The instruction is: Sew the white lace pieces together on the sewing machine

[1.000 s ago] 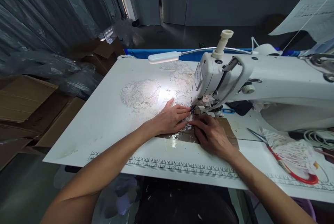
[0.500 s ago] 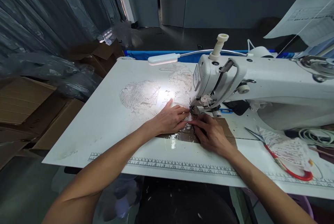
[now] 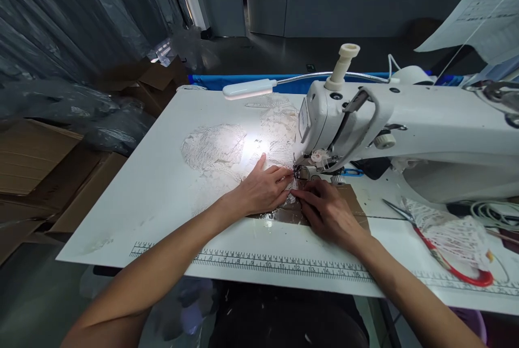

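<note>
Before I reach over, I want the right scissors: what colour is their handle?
The scissors' handle is mostly red; it shows best in the head view.

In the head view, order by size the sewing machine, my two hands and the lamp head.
1. Sewing machine
2. Left hand and right hand: too alike to rank
3. Lamp head

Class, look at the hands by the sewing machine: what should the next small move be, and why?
Probably guide the white lace slowly toward the presser foot: the right hand is at the lace on the near side, while the left hand has its fingers very close beside that foot.
</note>
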